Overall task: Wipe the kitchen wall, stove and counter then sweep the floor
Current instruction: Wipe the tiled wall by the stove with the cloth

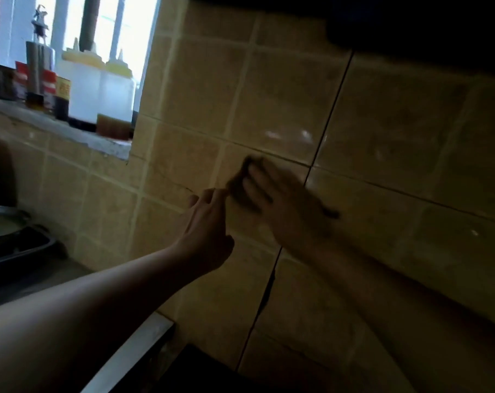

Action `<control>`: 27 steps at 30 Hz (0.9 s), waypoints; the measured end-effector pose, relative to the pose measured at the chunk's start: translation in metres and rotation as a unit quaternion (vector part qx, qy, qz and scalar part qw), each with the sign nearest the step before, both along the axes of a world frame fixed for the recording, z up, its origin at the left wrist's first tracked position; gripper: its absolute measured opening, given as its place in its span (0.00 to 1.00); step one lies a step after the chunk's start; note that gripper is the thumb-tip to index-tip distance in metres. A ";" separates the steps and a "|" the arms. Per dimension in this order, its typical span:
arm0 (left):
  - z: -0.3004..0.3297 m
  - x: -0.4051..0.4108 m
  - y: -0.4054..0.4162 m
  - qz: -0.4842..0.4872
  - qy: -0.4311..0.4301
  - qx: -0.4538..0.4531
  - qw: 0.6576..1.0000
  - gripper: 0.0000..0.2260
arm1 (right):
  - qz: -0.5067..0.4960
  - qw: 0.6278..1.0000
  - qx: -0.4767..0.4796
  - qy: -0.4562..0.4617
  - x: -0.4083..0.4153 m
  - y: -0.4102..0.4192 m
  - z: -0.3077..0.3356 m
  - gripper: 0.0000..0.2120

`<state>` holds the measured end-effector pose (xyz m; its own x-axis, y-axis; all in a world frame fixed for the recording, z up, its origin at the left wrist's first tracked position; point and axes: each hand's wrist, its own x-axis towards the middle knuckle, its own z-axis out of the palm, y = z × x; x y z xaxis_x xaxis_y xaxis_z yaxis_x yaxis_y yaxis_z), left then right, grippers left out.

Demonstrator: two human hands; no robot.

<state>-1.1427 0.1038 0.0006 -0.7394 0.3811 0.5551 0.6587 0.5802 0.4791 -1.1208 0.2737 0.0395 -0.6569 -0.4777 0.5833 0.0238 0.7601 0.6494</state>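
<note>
The yellow tiled kitchen wall (382,131) fills most of the view. My right hand (283,202) lies flat against it with straight fingers, pressing a dark cloth (240,182) onto the tiles; the hand is blurred. My left hand (208,222) reaches up just left of it, fingers extended, fingertips touching the wall beside the cloth's lower edge. A dark stove edge (201,367) shows at the bottom, under my arms.
A window sill (70,131) at upper left holds several bottles and jars (99,86). A metal pot (2,219) and a dark tray (19,251) sit on the counter at left. A dark hood (410,24) overhangs at top right.
</note>
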 end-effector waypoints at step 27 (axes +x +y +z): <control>-0.053 0.060 0.041 0.014 -0.077 -0.097 0.992 0.34 | 0.005 0.997 0.005 0.072 0.071 0.071 -0.045 0.32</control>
